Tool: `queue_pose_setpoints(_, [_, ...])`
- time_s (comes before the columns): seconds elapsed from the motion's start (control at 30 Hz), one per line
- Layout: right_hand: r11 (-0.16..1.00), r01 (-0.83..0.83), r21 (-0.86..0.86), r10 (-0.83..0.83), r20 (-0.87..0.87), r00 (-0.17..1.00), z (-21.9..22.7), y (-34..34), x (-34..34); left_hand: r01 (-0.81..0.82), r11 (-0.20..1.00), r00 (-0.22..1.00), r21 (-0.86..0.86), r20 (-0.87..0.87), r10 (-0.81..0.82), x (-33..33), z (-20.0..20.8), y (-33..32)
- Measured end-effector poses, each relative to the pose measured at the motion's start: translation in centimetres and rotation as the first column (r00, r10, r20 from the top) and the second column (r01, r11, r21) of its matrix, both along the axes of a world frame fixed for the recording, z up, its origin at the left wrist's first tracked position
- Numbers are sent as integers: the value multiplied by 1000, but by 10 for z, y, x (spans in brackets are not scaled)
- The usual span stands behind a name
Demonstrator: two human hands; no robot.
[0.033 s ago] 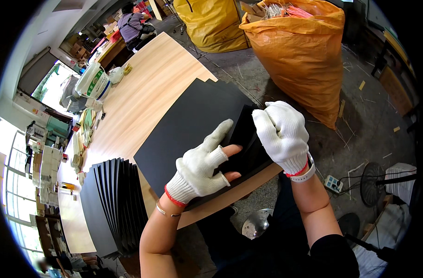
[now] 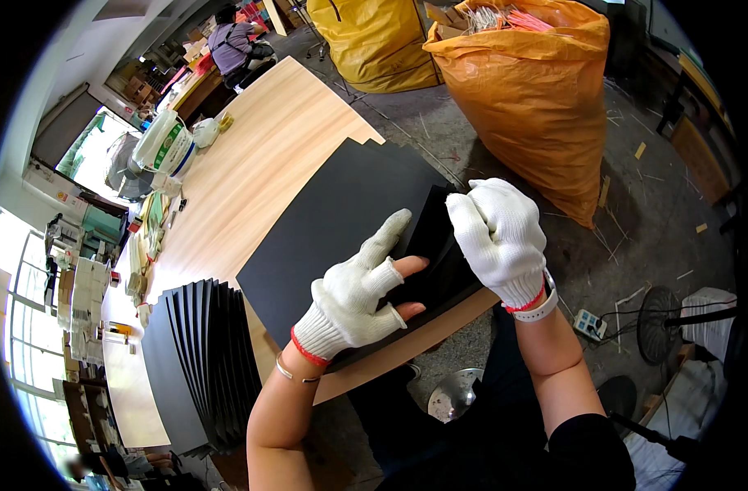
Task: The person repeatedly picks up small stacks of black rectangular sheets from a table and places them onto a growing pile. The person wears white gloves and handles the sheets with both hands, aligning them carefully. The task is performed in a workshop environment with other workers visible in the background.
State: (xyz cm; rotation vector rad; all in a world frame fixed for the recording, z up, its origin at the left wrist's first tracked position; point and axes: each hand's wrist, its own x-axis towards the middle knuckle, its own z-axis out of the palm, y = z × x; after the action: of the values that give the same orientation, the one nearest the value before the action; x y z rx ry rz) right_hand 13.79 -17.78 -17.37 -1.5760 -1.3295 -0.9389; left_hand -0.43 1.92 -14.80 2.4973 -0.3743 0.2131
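A pile of black sheets (image 2: pixel 333 204), like thin board, lies at the table's near right edge. Resting on it, my left hand (image 2: pixel 353 299) wears a white knit glove with bare tips on two fingers. Those fingers are apart, and the index points away toward a raised dark flap (image 2: pixel 427 225). My right hand (image 2: pixel 498 237), also gloved, is closed into a fist at the right side of the pile, beside that flap. Whatever lies inside the fist is hidden. Left of the pile, more black sheets (image 2: pixel 198 360) stand fanned out in a stepped stack.
The light wooden table (image 2: pixel 259 139) stretches away to the far left. On it are a white bucket (image 2: pixel 163 143) and small tools along the left edge. A full orange sack (image 2: pixel 529 98) and a yellow sack (image 2: pixel 374 41) stand beyond. A person (image 2: pixel 235 49) sits far off.
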Motion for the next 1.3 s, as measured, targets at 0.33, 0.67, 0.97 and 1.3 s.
queue_pose_setpoints(0.33, [995,-88,-48,79,-177,981,9,-8,-1,49,995,984,92,164,-64,0,-6,3])
queue_pose_setpoints(0.67, [994,-85,74,95,-146,985,3,-3,-2,36,979,987,199,150,-66,8,-13,9])
queue_pose_setpoints(0.97, [998,-54,34,59,-161,985,0,-4,-3,9,996,996,88,84,-16,5,-2,4])
queue_pose_setpoints(1.3, [999,-34,20,37,-164,986,3,-2,-4,95,974,982,204,141,-126,7,-11,9])
